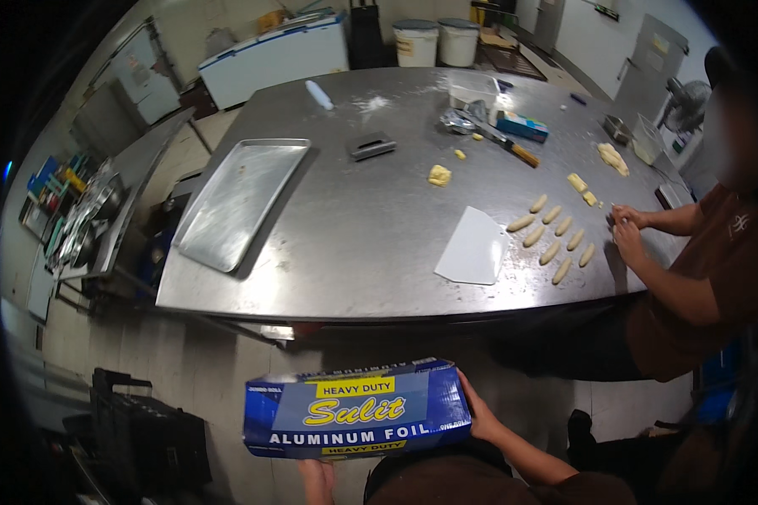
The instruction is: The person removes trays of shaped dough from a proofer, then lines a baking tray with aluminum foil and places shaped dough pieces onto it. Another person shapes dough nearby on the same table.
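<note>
Held level in front of my body is a blue box of Sulit aluminum foil (357, 413). From below, my left hand (317, 475) supports its left part; the fingers are mostly hidden behind the box. Against its right end lies my right hand (477, 410), gripping the cardboard. The box is short of the near edge of a steel worktable (347, 252). On that table, to the left, rests a shallow metal baking sheet (243, 202). A white plastic dough scraper or sheet (474, 246) lies nearer the middle right.
At the right a co-worker (701, 265) handles something small beside several dough rolls (549, 252). Yellow lumps (439, 176), a knife (511, 146) and a clear container (472, 90) lie farther back. A black case (145, 435) stands on the floor at left.
</note>
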A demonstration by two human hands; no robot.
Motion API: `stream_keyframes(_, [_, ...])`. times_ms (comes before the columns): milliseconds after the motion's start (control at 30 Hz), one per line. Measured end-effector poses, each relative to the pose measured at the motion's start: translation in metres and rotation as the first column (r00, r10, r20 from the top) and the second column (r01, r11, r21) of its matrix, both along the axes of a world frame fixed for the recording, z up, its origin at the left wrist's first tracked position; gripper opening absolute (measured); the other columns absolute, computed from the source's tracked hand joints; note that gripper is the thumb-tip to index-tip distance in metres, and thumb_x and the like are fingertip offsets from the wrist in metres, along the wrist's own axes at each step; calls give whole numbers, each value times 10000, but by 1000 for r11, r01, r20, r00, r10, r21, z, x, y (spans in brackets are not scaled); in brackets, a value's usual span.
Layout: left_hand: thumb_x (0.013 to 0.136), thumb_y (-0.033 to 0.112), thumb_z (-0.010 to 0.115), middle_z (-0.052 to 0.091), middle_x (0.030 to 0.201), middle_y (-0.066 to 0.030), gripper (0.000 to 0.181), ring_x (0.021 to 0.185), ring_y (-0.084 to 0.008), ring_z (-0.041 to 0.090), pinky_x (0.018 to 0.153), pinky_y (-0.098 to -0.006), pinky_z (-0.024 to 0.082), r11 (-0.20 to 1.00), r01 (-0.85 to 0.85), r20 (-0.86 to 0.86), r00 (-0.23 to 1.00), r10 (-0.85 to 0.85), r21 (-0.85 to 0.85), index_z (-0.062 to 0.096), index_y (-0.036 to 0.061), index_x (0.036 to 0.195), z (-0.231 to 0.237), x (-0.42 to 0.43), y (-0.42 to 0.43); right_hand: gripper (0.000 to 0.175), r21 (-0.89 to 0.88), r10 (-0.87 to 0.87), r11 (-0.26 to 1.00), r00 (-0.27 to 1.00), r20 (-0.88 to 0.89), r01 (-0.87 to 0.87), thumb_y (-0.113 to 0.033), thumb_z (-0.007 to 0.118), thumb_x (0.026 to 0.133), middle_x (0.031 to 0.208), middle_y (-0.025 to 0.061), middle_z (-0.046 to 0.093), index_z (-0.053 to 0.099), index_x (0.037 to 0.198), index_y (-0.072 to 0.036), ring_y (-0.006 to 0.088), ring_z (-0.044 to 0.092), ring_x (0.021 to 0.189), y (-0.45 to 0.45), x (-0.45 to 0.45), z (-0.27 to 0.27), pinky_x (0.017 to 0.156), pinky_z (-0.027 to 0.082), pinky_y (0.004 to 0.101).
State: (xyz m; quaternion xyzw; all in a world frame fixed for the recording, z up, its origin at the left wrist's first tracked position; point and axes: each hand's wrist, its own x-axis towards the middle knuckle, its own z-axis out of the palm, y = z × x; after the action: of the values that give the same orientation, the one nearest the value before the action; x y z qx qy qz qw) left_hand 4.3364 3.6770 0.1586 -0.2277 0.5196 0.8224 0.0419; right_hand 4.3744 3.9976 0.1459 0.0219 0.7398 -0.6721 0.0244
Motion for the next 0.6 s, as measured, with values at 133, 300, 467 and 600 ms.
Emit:
stream_keyframes(133, [918, 239, 537, 463, 1300, -83, 487, 1173, -211, 466, 994, -375, 382, 999, -17, -157, 987, 21, 30, 370, 38, 1330, 54, -32, -5, 994, -41, -36, 999, 979, -201, 28, -85, 759, 707, 1481, 163, 221, 99, 1448, -14, 223, 254, 1349, -13, -33, 16, 1084, 228, 328])
stream_keyframes(300, [954, 255, 462, 472, 1274, -70, 438, 1151, -182, 469, 984, -347, 371, 982, 165, -201, 969, -144, 92, 373, 37, 1323, 71, -127, 19, 894, 156, -91, 979, 969, -231, 129, -124, 711, 767, 1439, 171, 301, 135, 1438, 2, 220, 313, 1314, 14, -97, 51, 1075, 245, 318])
stream_keyframes(467, [973, 288, 376, 532, 1198, -112, 399, 1052, -232, 548, 857, -428, 459, 937, 346, -123, 933, -338, 43, 405, 32, 1278, 55, -232, 36, 765, 172, -174, 965, 973, -150, 199, -109, 626, 836, 1395, 173, 367, 162, 1435, -7, 218, 369, 1272, 31, -168, 54, 1055, 280, 314])
stream_keyframes(600, [970, 297, 357, 559, 1153, -146, 377, 981, -276, 587, 713, -498, 507, 879, 474, -32, 881, -473, 57, 416, 56, 1254, 56, -270, 23, 744, 277, -116, 956, 992, 53, 97, -59, 590, 838, 1279, 220, 494, 155, 1442, -39, 259, 524, 1132, 23, -201, 101, 964, 391, 319])
